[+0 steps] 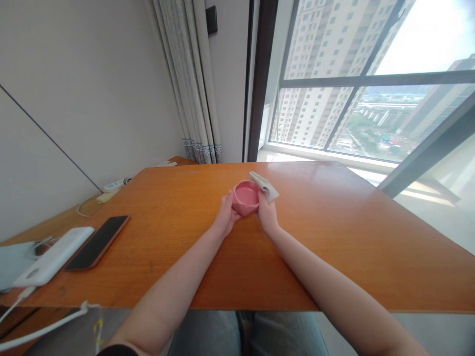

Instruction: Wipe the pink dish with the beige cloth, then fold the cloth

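A small pink bowl (245,200) is held between my two hands over the middle of the wooden table, its opening tilted toward me. My left hand (226,215) grips its left side, thumb at the rim and fingers underneath. On the other side, my right hand (266,212) is closed around a folded whitish cloth or tissue (267,189) and presses against the bowl's right edge. Part of the cloth sticks up beyond the bowl's rim. The fingers of my right hand are mostly hidden behind the bowl and cloth.
On the table's (166,237) left lie a dark phone (98,243) and a white power bank (55,256) with a cable. A power strip (115,185) sits by the wall. Past the far edge hang a grey curtain (196,79) and a large window (315,113).
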### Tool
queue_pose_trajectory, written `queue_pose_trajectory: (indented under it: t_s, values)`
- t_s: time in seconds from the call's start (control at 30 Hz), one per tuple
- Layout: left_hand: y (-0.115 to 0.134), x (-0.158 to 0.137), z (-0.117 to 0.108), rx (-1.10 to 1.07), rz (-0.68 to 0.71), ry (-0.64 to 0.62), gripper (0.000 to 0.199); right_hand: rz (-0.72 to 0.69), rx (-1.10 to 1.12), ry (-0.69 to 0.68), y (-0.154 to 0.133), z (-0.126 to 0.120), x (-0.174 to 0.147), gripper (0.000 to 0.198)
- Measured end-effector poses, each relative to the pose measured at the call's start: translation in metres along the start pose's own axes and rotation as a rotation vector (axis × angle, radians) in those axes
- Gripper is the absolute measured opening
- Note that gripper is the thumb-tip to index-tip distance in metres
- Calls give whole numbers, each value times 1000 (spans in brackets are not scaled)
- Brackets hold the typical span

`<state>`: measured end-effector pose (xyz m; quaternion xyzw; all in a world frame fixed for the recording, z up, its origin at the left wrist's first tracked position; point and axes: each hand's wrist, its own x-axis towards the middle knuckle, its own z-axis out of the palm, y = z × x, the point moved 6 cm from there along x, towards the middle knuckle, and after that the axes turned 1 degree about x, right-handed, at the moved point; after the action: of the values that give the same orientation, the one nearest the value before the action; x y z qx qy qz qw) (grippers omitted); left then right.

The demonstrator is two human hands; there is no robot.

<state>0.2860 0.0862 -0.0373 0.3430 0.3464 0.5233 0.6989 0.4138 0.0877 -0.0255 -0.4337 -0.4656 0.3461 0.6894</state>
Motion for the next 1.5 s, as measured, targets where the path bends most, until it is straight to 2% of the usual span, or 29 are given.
queue_pose_trajectory:
  t_s: [0.07, 0.13, 0.23, 0.3, 0.43, 0.53, 0.63, 0.73, 0.83, 0.93, 1.03, 1.13, 1.2, 1.3, 1.43, 1.5]
  values:
    - [-2, -3, 4, 45, -122, -69, 62, 79, 48, -30, 2, -8, 14, 47]
    - [-2, -6, 7, 77, -201, -118, 61, 168, 81, -125, 5, -11, 24, 43]
    - [-2, -8, 5, 77, -232, -78, 56, 237, 111, -231, 8, -6, 27, 43]
    - [-2, -6, 1, 41, -179, 14, 55, 233, 125, -199, 9, -2, 21, 47]
    - [-1, -1, -8, -46, 41, 175, 51, 228, 78, -33, 13, 11, -6, 57]
    - [2, -1, -12, -80, 147, 224, 50, 250, 81, 37, 18, 18, -19, 58]
    - [6, -1, -7, -73, 122, 148, 51, 210, 138, 38, 18, 12, -8, 52]
    - [4, -3, 2, -2, -52, 17, 60, 208, 162, 13, 14, -5, 14, 42]
    - [0, -7, 6, 110, -190, -83, 66, 314, 131, -152, 10, -13, 28, 29]
    - [-1, -7, 3, 231, -203, -78, 64, 444, 118, -226, 13, -15, 29, 19]
    - [0, -5, -2, 281, -166, -18, 55, 550, 246, -91, 23, -20, 27, 16]
    - [0, -4, 1, 198, -157, -56, 43, 606, 462, 68, 33, -20, 26, 17]
    - [0, -4, 3, 129, -142, -78, 40, 651, 568, 43, 37, -10, 21, 20]
    - [1, -1, 2, 32, -66, -27, 45, 678, 661, -25, 40, 9, 9, 24]
    - [2, 3, -3, -29, 40, 41, 63, 631, 752, 34, 41, 23, -3, 17]
    - [4, 4, -6, 2, 52, 66, 66, 625, 747, 75, 42, 22, -3, 15]
